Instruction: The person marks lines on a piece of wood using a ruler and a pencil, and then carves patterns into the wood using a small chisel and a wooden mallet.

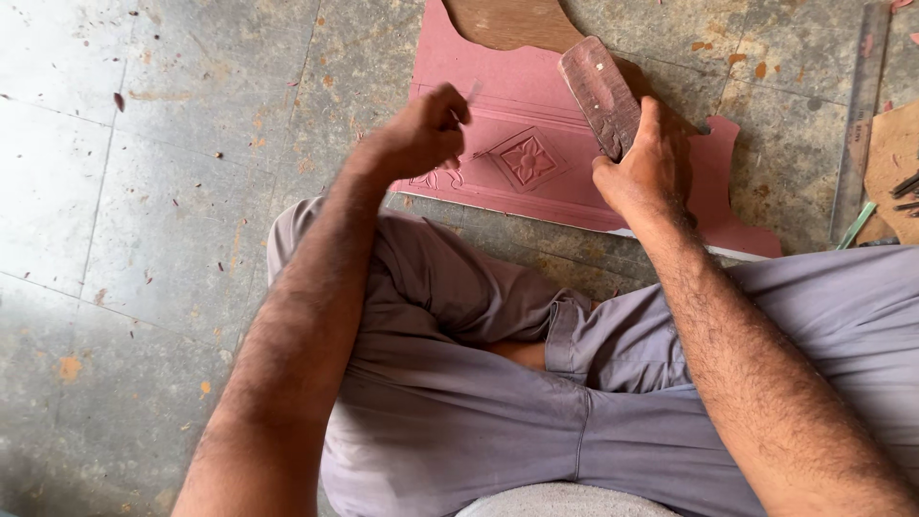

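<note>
Hands meet at upper centre: left hand (424, 131) pinches one thin chisel (473, 93) upright, right hand (649, 165) grips one wooden mallet (599, 92), both over one red carved panel (536, 158).

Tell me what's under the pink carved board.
The pink carved board lies flat on the stone floor. Its near edge overlaps a pale strip; anything else beneath is covered.

Just one head-worn cam, looking steeply down and close over the lap at the floor (144, 191). No second view to overlap with.
</note>
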